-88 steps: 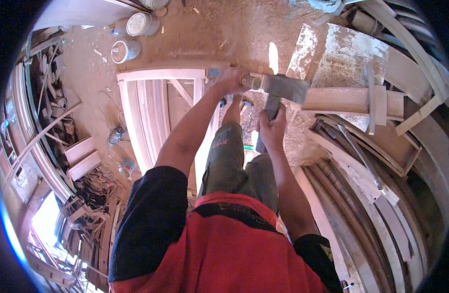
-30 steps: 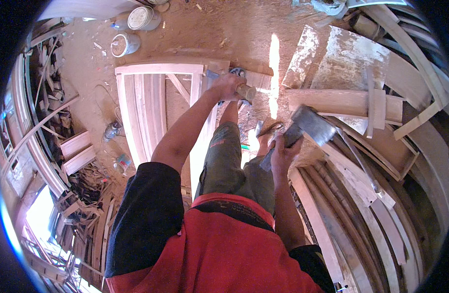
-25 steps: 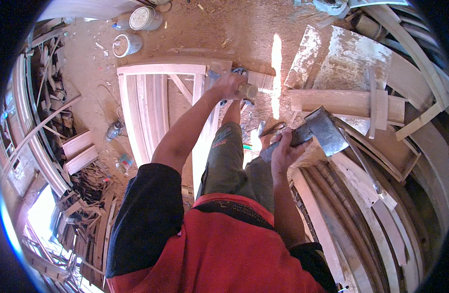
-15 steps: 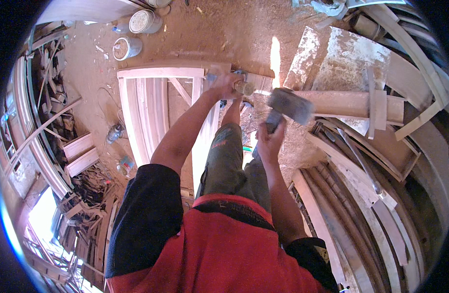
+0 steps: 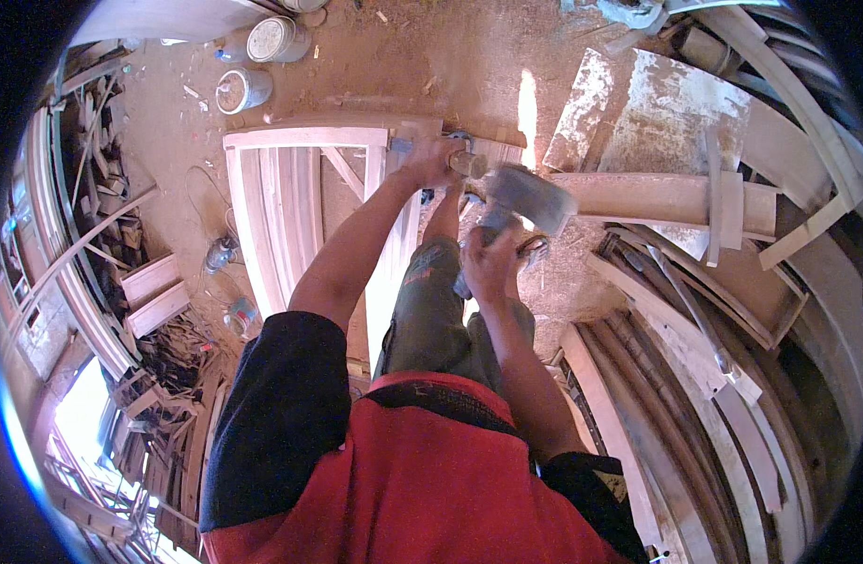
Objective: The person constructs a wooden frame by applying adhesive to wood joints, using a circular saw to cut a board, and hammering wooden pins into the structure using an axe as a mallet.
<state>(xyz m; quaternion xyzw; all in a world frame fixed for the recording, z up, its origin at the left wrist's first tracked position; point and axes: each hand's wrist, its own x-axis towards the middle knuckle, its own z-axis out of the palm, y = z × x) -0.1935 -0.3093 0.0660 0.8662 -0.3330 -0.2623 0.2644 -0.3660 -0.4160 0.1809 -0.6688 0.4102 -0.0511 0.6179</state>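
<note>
My left hand (image 5: pixel 432 164) is closed round a tool with a round wooden handle (image 5: pixel 467 165). The handle's butt end faces toward the right; the tool's working end is hidden by the hand. In my right hand (image 5: pixel 489 265) is a hammer (image 5: pixel 536 199) with a large grey block head, gripped by its handle and slightly blurred. Its head is close to the right of the wooden handle; whether they touch, I cannot tell. Beneath my left arm lies a pale wooden frame (image 5: pixel 304 138) with long boards inside it, and the left hand is at its far right corner.
Two white buckets (image 5: pixel 244 91) stand on the dirt floor at the far left. A stained board (image 5: pixel 680 103) lies at the far right, near a long plank (image 5: pixel 652 200). Stacked timber (image 5: pixel 657 404) fills the right side. Wood scraps (image 5: pixel 168 376) are heaped at the left.
The hammer and my right hand have moved left and a little upward, bringing the head nearer the wooden handle. My left hand stays at nearly the same place.
</note>
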